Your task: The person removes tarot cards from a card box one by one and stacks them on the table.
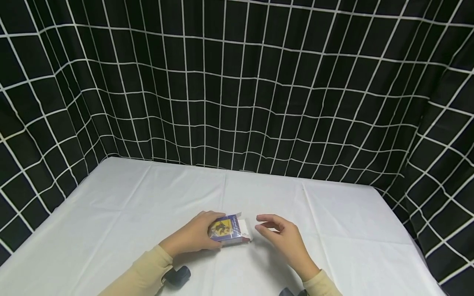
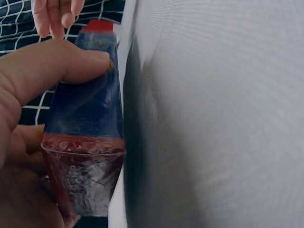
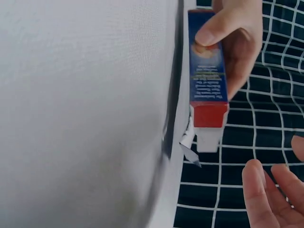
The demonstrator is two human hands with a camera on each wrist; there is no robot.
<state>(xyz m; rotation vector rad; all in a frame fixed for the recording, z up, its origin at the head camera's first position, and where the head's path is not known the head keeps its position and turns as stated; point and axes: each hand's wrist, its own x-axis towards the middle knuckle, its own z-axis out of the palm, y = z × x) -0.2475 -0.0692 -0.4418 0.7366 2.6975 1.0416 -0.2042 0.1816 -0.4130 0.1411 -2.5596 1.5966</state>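
A small blue and red cardboard box (image 1: 226, 228) with a yellow picture on its top face is gripped by my left hand (image 1: 201, 232) just over the white table. Its right end stands unfolded, with white flaps (image 3: 207, 140) sticking out. In the left wrist view the thumb (image 2: 88, 65) presses on the blue side of the box (image 2: 88, 107), and clear wrap covers its near end. My right hand (image 1: 283, 238) is a short way to the right of the flaps, not touching them. Its fingers (image 3: 256, 192) are gently bent, with nothing seen between them and the thumb.
A white cloth (image 1: 155, 197) with fold creases covers the table. Black curtains with a white grid (image 1: 237, 90) hang behind it and at both sides. Dark wrist-worn devices (image 1: 177, 276) show below the sleeves.
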